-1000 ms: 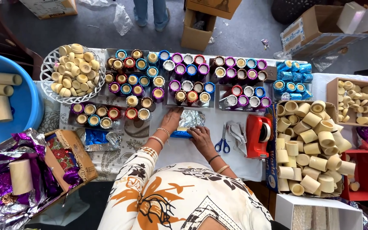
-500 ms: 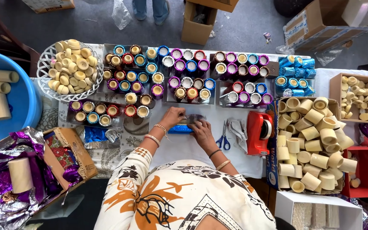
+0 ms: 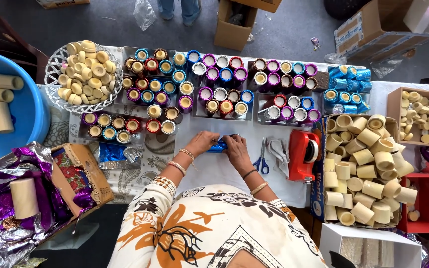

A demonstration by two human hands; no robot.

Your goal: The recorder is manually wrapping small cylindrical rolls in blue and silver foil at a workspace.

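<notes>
Both my hands meet at the middle of the white table. My left hand [image 3: 201,143] and my right hand [image 3: 237,150] hold a small tube wrapped in blue foil [image 3: 219,146] between them, lying on its side on the tabletop. Each hand presses one end of it. Just beyond my hands stand trays of foil-wrapped tubes [image 3: 219,94] in blue, purple, red and silver. A loose sheet of blue foil [image 3: 111,153] lies to the left of my left forearm.
Blue-handled scissors [image 3: 261,162] and a red tape dispenser [image 3: 304,155] lie right of my hands. A box of plain cardboard tubes [image 3: 363,171] stands further right. A white basket of small tubes [image 3: 83,74], a blue tub [image 3: 23,116] and a box of purple foil [image 3: 35,198] are on the left.
My right hand has moved up and in to join my left hand, and both now close on the blue foil tube.
</notes>
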